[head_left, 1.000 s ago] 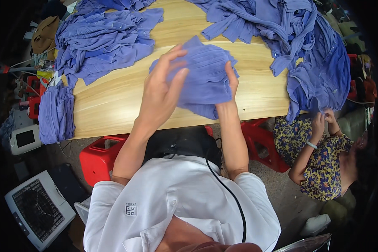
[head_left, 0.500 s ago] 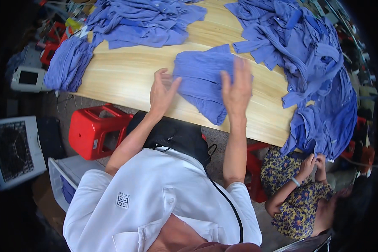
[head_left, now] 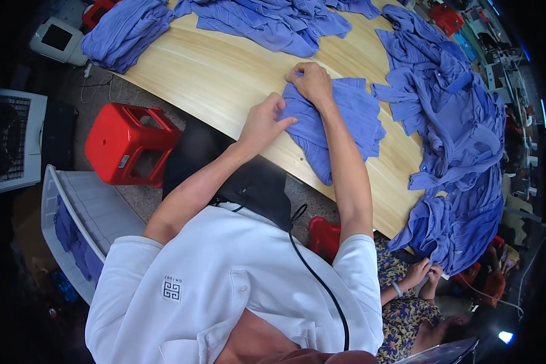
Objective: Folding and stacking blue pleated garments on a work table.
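Head view: left hand [head_left: 262,123], right hand [head_left: 311,80] pinch soft ribbed blue garment [head_left: 346,124] on pale wood table [head_left: 218,73].

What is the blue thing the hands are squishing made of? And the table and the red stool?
The blue garment looks like soft knit cloth: matte, ribbed and creased under the left hand and right hand. The table seems wood or wood-look laminate: pale, with grain lines and a smooth sheen. The red stool looks like moulded plastic, glossy.
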`<state>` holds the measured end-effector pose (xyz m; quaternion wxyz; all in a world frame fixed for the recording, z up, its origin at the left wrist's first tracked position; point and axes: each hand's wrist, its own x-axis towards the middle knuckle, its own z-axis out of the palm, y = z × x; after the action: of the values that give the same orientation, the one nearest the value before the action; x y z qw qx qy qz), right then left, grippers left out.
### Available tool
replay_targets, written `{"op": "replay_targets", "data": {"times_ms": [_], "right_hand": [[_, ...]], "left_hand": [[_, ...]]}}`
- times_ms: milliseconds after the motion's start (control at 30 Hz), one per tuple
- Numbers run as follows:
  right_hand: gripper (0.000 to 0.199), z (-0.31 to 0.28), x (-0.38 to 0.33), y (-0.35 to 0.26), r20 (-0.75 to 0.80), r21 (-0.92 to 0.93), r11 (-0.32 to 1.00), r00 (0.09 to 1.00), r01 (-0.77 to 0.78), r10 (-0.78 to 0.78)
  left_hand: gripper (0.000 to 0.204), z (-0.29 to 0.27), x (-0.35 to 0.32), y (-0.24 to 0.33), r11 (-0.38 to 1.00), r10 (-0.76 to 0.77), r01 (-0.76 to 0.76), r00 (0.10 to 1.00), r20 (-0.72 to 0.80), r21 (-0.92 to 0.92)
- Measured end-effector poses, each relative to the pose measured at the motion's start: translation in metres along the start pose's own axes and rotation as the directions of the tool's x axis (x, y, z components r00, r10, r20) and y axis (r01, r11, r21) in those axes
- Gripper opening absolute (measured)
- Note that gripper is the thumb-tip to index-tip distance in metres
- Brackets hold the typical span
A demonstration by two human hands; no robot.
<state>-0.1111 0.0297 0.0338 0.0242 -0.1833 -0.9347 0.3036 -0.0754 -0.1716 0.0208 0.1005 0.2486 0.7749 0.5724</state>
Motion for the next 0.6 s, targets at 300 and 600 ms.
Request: {"op": "replay_targets", "data": {"times_ms": [300,600], "right_hand": [[0.045,-0.026,-0.013,-0.026,-0.346,-0.077,0.983,0.92,0.167,-0.183],[0.046,-0.013,-0.002,-0.014,-0.02,-0.177,0.984,1.0,0.0,-0.003]], "left_hand": [[0.034,-0.016,-0.017,-0.008,0.925,0.32,-0.332,0.943,0.091,0.185],[0.031,-0.019,-0.014,-0.009,0.962,0.24,-0.256,0.959,0.151,0.098]]}}
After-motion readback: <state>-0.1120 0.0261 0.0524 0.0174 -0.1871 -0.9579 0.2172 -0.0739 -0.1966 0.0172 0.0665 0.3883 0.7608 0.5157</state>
